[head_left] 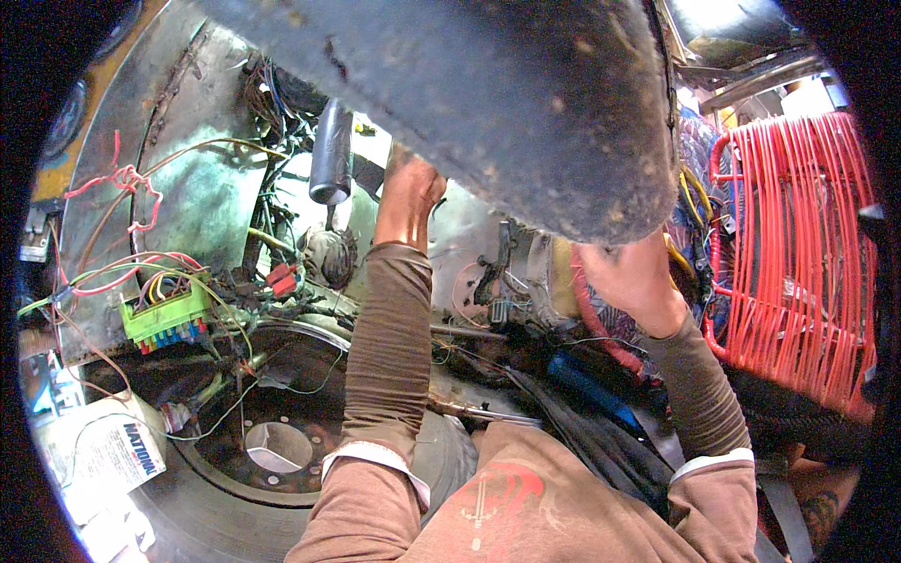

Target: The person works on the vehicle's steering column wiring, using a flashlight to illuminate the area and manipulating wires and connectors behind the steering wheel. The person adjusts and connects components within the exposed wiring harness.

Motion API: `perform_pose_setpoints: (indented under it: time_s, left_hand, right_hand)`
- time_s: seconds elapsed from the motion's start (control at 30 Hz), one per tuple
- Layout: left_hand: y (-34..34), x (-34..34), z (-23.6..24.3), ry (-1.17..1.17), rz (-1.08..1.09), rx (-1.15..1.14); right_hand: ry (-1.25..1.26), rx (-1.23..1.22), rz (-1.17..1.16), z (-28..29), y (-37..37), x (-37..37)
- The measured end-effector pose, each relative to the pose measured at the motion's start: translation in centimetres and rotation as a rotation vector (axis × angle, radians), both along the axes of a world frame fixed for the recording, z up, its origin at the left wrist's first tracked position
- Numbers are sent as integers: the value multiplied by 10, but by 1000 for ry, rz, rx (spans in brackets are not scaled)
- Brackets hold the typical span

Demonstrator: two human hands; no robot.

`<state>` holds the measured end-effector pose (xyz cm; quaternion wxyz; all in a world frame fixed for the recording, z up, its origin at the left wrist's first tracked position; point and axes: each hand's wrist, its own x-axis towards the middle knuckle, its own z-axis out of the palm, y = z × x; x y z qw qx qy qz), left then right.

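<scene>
In the head view, a large, dark, rounded piece [526, 113] with a worn, scuffed surface fills the upper middle of the frame, hiding much of what lies behind it. The right hand [636, 281], right of centre, meets its lower edge; its fingers are out of sight, so I cannot tell whether they pinch the piece or only press against it. The left hand [410, 183], upper centre, reaches in behind its left edge near a black cylinder [331, 155]; those fingers are covered too, and whether they are spread or closed cannot be told. If the right hand is bearing weight, a slip on that rounded edge could let the piece drop onto the left forearm. The blocked sight line could also lead the left hand to snag the dark cable bundle [272, 103] beside the cylinder. At left, thin loose wires trail from a green connector block [167, 314] above a tyre [225, 530]; a sleeve catching one could pull it free. A red-corded chair [798, 263] stands at right.
</scene>
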<state>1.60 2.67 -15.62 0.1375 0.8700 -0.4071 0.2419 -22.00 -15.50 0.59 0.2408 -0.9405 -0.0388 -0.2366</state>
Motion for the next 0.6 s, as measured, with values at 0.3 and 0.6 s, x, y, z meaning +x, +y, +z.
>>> perform_pose_setpoints:
  time_s: [0.3, 0.6]
  left_hand:
    - [-11, -26, 80, 1851, -272, -1430]
    - [-30, -33, 80, 1745, 51, -1414]
  right_hand:
    - [39, -202, -19, 5, -4, 6]
    - [34, -41, -398, -17, -50, -19]
